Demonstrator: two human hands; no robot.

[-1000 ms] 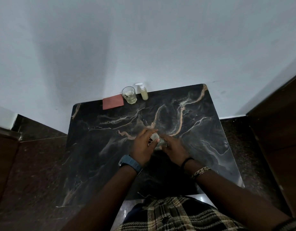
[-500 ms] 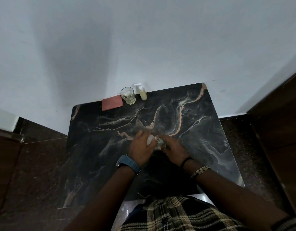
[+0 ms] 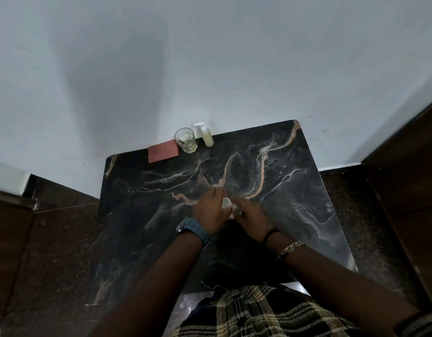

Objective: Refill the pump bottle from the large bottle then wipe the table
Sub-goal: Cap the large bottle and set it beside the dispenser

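The pump bottle [image 3: 207, 136] stands upright at the far edge of the dark marble table [image 3: 295, 190], against the white wall [image 3: 210, 57], with pale yellowish liquid inside and a white pump head on top. Just left of the pump bottle is a clear glass [image 3: 186, 140] with a little liquid in it, and left of that, touching or nearly touching the glass, lies a flat reddish cloth [image 3: 163, 153]. Well nearer than the pump bottle, about mid-table, the two hands meet. The left hand [image 3: 208, 210], with a blue watch at its wrist, and the right hand [image 3: 252, 216], with wristbands, are both curled around a small pale object [image 3: 226, 204] between them; what it is cannot be told.
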